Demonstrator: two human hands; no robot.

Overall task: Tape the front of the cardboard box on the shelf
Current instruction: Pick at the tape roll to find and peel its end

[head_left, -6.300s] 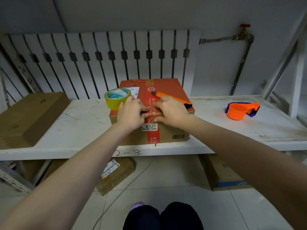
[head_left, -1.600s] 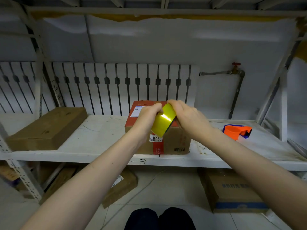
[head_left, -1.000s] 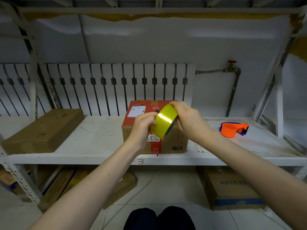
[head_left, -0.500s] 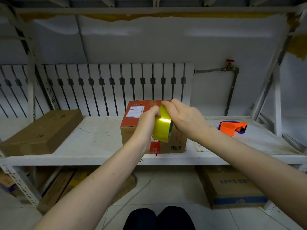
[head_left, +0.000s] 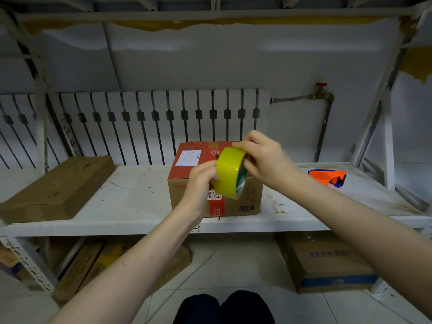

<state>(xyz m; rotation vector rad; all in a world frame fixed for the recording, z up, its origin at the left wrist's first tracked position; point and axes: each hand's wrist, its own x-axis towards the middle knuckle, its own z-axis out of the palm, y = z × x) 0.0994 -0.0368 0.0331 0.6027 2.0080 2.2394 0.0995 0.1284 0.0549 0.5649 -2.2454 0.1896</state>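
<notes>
A white metal shelf point(head_left: 131, 206) runs across the middle of the frame, its board scuffed and marked, with a white radiator point(head_left: 145, 122) against the wall behind it and a pipe with a red-handled valve point(head_left: 320, 85) at the upper right. At the left of the frame a flat brown carton point(head_left: 56, 188) lies on the shelf. In the lower right, on the tiled floor under the shelf, sits a carton with a blue band point(head_left: 327, 263); more flattened cardboard point(head_left: 93, 265) lies under the shelf at the lower left.

The cardboard box point(head_left: 187, 164) stands at the centre of the frame near the front edge of the shelf, its top red with a white shipping label, its brown front face carrying a red strip, a numbered sticker and a barcode. Both hands are raised in front of it, partly covering its front.

The right hand point(head_left: 264, 160) grips the roll of yellow tape point(head_left: 230, 171), fingers curled over the top of the roll and around its far side. The left hand point(head_left: 201, 181) is closed at the roll's near edge, fingertips pinched against the tape surface; whether a loose end is caught between them cannot be told.

At the right of the frame an orange and blue tape dispenser point(head_left: 327, 177) rests on the shelf, well apart from the box. Dark-clothed knees point(head_left: 224, 307) show at the bottom centre.
</notes>
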